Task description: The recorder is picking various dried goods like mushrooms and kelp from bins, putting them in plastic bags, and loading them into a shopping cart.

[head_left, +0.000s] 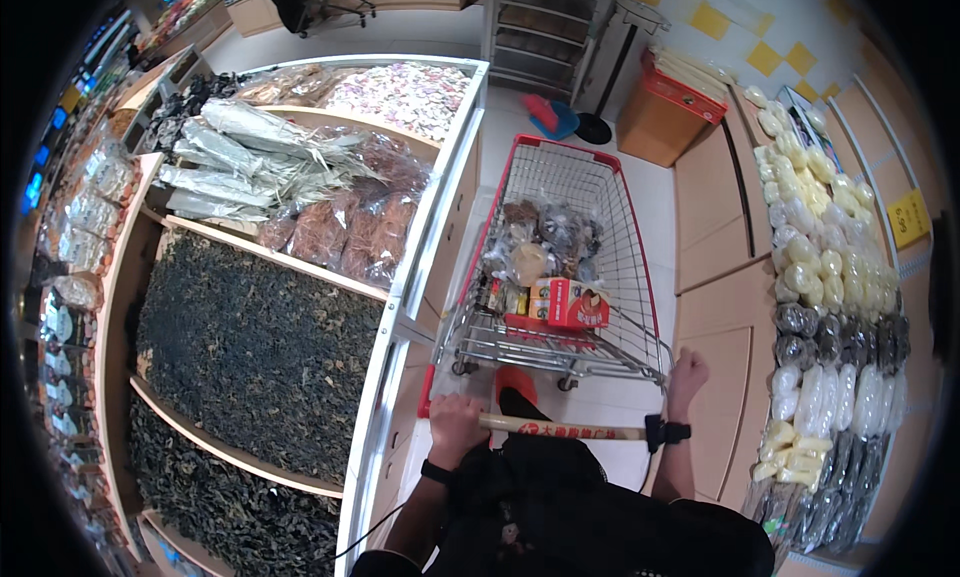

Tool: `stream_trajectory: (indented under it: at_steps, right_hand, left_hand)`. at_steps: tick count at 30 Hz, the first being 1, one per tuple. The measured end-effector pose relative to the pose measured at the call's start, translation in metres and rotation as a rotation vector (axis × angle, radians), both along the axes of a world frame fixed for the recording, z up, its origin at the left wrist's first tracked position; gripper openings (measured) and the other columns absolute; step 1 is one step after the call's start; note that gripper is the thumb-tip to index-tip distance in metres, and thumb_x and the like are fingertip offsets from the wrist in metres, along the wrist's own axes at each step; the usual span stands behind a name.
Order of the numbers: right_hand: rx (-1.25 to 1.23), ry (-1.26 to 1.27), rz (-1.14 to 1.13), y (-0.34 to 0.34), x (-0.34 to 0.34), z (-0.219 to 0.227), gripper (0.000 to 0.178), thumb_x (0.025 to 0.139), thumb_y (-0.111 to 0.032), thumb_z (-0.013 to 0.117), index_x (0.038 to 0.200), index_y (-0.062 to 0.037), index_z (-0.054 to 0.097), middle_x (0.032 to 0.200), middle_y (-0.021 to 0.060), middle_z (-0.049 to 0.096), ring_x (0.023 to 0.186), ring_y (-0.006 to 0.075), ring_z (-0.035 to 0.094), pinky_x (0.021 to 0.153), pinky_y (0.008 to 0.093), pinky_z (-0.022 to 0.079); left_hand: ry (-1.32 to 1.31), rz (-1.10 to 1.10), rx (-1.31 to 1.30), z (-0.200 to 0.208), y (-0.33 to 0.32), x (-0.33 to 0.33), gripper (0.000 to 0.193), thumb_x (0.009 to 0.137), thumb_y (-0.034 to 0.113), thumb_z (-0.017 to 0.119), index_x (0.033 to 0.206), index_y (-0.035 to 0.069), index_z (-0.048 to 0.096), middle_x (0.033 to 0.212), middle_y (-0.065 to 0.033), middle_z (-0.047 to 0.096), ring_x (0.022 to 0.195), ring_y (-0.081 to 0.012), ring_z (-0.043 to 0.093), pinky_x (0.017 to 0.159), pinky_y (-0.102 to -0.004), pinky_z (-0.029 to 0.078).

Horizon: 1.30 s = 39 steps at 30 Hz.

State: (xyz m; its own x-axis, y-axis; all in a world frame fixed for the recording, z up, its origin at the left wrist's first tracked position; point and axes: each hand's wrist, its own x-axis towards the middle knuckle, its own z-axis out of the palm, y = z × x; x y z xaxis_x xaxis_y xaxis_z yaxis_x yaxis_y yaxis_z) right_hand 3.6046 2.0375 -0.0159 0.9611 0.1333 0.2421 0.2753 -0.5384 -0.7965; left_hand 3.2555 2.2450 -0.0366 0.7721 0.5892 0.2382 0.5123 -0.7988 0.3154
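A pale, glossy shop floor [520, 147] runs up a narrow aisle between two long displays. On the person's left stands a white-edged stepped counter [400, 307] divided by wooden rails into bins: dark dried fungus [250, 347] fills the near ones, clear bags of reddish-brown dried goods [345, 232] lie further along, then bundles of silvery dried leaves [250, 152], and at the far corner a heap of pale pink and white flakes [405, 95]. On the right, a light wooden counter [715, 277] carries rows of yellow and white bagged goods [815, 227], with dark bags nearer.

Between them sits the shopping cart [570, 267], a wire basket with red trim, its near end just ahead of the person. It holds clear bags and, at the near edge, an orange-red box [575, 302]. The left hand [457, 422] is wrapped tight round the left end of the cart handle [560, 427]. The right hand [688, 369] rests near the basket's right rear corner; I cannot tell whether it grips anything.

Further up the aisle, a brown cardboard box with a red rim [665, 117] stands on the floor at the right, with a blue dustpan [555, 119] and a metal rack [550, 17] beyond.
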Motion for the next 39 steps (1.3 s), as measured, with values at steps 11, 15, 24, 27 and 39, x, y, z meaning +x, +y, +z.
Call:
stream_trajectory:
  at_steps: [11,15,24,27,39]
  right_hand:
    - [-0.354,0.239,1.035,0.316,0.161,-0.086,0.029,0.074,-0.026,0.061,0.086,0.0004,0.059,0.080,0.0163,0.064,0.072,0.0300,0.063,0.065,0.0377,0.050]
    - [-0.624,0.414,0.854,0.369,0.152,-0.195,0.071,0.067,-0.032,0.066,0.126,-0.0012,0.040,0.110,0.0257,0.057,0.103,0.0390,0.056,0.088,0.0418,0.046]
    - [-0.924,0.151,0.946,0.354,0.084,-0.244,0.059,0.066,-0.024,0.067,0.120,-0.0108,0.050,0.101,0.0171,0.063,0.094,0.0350,0.061,0.079,0.0441,0.050]
    - [-0.759,0.238,0.852,0.357,0.089,-0.240,0.040,0.070,-0.026,0.063,0.105,-0.0080,0.062,0.094,0.0193,0.064,0.089,0.0347,0.062,0.078,0.0447,0.049]
    - [0.062,0.112,0.197,0.350,0.185,-0.211,0.017,0.077,-0.018,0.055,0.080,-0.0059,0.067,0.079,0.0165,0.065,0.074,0.0333,0.063,0.068,0.0395,0.048]
  left_hand:
    - [0.347,-0.004,-0.082,0.033,0.022,0.055,0.010,0.049,0.019,0.062,0.052,0.013,0.055,0.055,-0.0020,0.053,0.057,-0.0205,0.055,0.056,-0.0354,0.039]
    - [0.420,0.017,-0.128,0.036,0.029,0.075,0.008,0.050,0.017,0.061,0.053,0.013,0.054,0.054,-0.0014,0.051,0.057,-0.0195,0.054,0.058,-0.0355,0.038]
    - [0.438,0.132,-0.187,0.037,0.023,0.078,0.009,0.052,0.017,0.062,0.056,0.014,0.054,0.057,-0.0005,0.050,0.062,-0.0182,0.053,0.062,-0.0333,0.037]
    - [0.399,0.157,-0.166,0.036,0.018,0.078,0.010,0.052,0.017,0.063,0.055,0.014,0.054,0.058,-0.0003,0.051,0.062,-0.0178,0.053,0.061,-0.0332,0.037]
    - [0.251,0.190,-0.119,0.025,0.006,0.071,0.012,0.052,0.018,0.061,0.052,0.014,0.050,0.053,0.0003,0.047,0.055,-0.0183,0.049,0.056,-0.0343,0.034]
